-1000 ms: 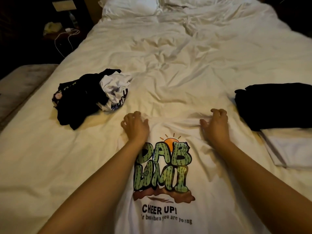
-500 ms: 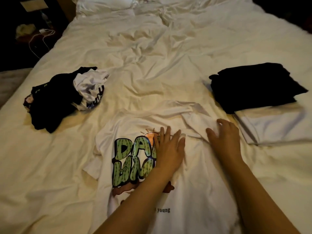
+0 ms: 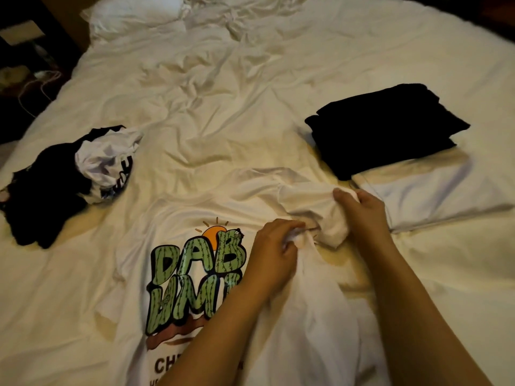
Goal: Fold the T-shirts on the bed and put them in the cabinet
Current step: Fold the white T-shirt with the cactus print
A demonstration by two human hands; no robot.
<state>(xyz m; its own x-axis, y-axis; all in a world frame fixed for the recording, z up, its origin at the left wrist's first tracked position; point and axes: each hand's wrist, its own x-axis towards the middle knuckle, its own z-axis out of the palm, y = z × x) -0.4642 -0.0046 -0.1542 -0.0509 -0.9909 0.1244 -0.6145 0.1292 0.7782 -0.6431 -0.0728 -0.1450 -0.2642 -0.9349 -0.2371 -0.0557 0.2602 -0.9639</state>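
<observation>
The printed T-shirt (image 3: 178, 280) lies flat on the bed (image 3: 250, 112), print up, near its foot. The left hand (image 3: 271, 254) pinches the shirt's right side; the right hand (image 3: 362, 213) grips the bunched sleeve (image 3: 312, 207). The sheet is white and creased. An unfolded pile (image 3: 64, 179) lies left, a folded stack (image 3: 390, 126) right, pillows (image 3: 136, 15) at the head. A dark nightstand (image 3: 25, 59) stands beyond the left edge.
</observation>
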